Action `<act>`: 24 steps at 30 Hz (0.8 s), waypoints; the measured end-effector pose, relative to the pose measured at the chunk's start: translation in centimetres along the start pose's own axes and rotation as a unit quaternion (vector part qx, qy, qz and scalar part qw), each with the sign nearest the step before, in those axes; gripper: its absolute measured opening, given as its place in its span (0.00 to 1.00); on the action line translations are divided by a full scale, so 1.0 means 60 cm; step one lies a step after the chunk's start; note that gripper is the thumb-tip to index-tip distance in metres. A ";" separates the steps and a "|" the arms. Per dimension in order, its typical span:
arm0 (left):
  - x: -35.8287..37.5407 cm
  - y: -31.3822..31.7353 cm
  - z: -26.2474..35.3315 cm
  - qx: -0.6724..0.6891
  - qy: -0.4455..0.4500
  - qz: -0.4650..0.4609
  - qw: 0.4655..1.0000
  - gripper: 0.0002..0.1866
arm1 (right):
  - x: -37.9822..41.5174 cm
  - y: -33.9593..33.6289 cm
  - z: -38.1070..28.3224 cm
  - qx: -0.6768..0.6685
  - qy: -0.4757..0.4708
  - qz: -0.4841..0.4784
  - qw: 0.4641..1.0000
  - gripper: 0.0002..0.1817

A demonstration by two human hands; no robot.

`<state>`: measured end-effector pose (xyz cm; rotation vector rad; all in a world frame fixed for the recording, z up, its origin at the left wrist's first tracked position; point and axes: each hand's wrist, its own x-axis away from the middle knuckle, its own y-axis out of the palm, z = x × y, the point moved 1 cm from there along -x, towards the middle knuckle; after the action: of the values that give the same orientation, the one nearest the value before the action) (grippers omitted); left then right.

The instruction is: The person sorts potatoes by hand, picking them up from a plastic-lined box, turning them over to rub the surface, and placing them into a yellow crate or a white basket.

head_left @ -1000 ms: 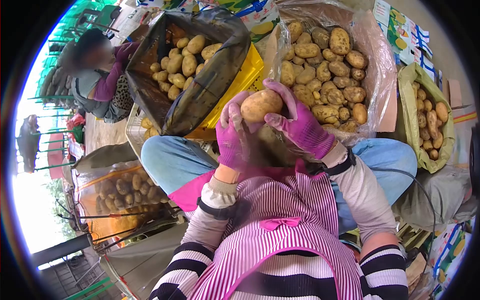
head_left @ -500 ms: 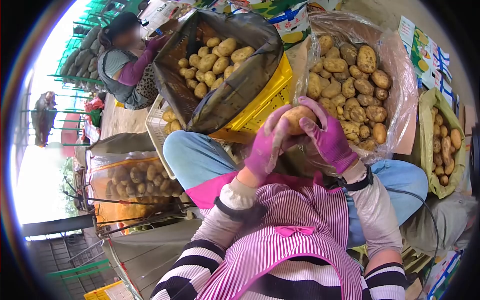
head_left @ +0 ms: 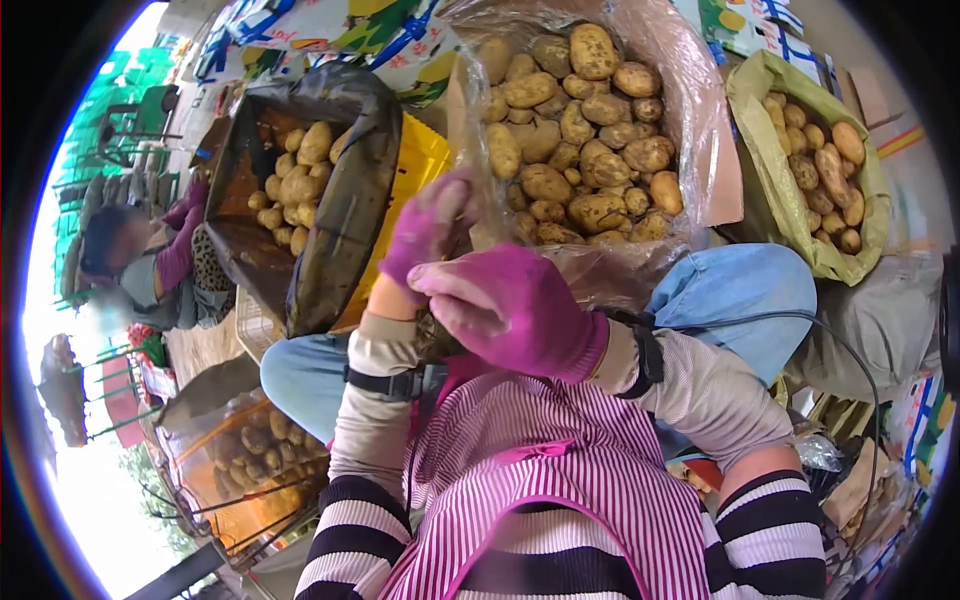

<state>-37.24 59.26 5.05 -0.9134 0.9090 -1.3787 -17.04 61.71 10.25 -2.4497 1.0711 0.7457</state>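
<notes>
In the head view, my left hand (head_left: 432, 222) is raised in front of the potato box, in a dirt-stained purple glove; its fingers are blurred. My right hand (head_left: 515, 305), gloved alike, crosses over toward it, thumb and fingers pinched at the cuff of the left glove (head_left: 402, 262). Just beyond, a cardboard box (head_left: 715, 165) lined with clear plastic holds many soil-covered potatoes (head_left: 590, 150). Left of it, a dark bag (head_left: 350, 215) stands open in a yellow crate (head_left: 420, 160), with cleaner, paler potatoes (head_left: 300, 180) inside.
A yellow-green sack (head_left: 870, 220) of potatoes stands at the right. Another person (head_left: 160, 250) sits at the left. A clear bag of potatoes (head_left: 255, 450) is at the lower left. Printed cartons (head_left: 330, 40) lie along the back. A black cable (head_left: 850, 350) runs by my right knee.
The potato held between both hands is gone from them. My right hand has crossed to the left glove's cuff. The view has turned, shifting the containers left and up.
</notes>
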 end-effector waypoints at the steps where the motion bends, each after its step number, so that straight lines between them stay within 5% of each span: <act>1: -0.026 0.050 -0.009 0.159 -0.023 -0.034 0.986 0.25 | -0.007 -0.010 -0.008 0.001 -0.015 0.025 1.000 0.14; 3: -0.098 0.116 0.013 0.252 -0.103 -0.102 0.957 0.24 | -0.018 -0.027 -0.009 -0.002 -0.034 0.054 0.998 0.15; 4: -0.139 0.132 0.034 0.187 -0.156 -0.134 0.961 0.24 | -0.023 -0.038 -0.008 -0.002 -0.023 0.055 0.998 0.15; 9: -0.268 0.248 0.035 0.006 -0.067 -0.214 0.974 0.20 | -0.037 -0.069 0.000 -0.030 -0.008 0.094 0.995 0.15; 12: -0.317 0.268 0.055 -0.147 -0.111 -0.336 0.924 0.18 | -0.039 -0.084 0.008 -0.014 -0.025 0.094 0.995 0.17; 17: -0.340 0.365 -0.002 -0.225 -0.085 -0.265 0.934 0.15 | -0.071 -0.137 0.015 -0.083 0.072 0.166 0.980 0.18; 24: -0.331 0.319 0.067 -0.318 -0.087 -0.262 0.907 0.13 | -0.082 -0.156 0.017 -0.125 0.108 0.227 0.960 0.18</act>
<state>-26.02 78.97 -11.13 -1.8591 1.0383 -1.4222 -13.14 71.06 13.44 -2.5657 1.7590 0.7990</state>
